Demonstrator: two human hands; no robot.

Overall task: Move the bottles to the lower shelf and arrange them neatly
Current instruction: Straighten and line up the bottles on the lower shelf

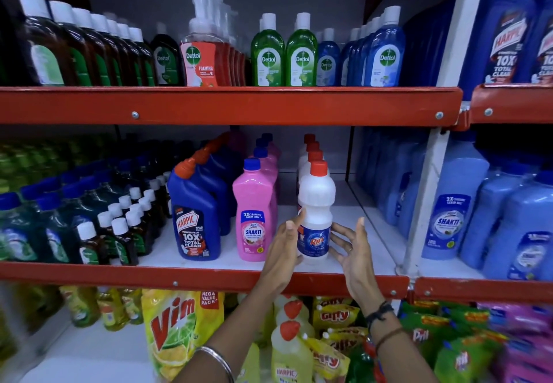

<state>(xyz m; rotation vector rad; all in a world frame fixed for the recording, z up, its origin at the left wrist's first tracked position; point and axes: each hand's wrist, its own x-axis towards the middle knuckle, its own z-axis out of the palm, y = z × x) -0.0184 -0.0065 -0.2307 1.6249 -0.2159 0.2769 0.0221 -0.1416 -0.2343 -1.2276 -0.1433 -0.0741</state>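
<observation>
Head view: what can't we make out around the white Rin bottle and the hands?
- White Rin bottle: base, hidden by left hand; standing or lifted unclear.
- Right hand: grip unclear, fingers spread beside the label.
- White bottles behind: count unclear, only red caps show.
- Pouches at the right edge: labels blurred.

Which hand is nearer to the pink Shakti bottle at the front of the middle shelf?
Left. The left hand is just right of the pink Shakti bottle, against the white Rin bottle. The right hand is on the Rin bottle's far side.
</observation>
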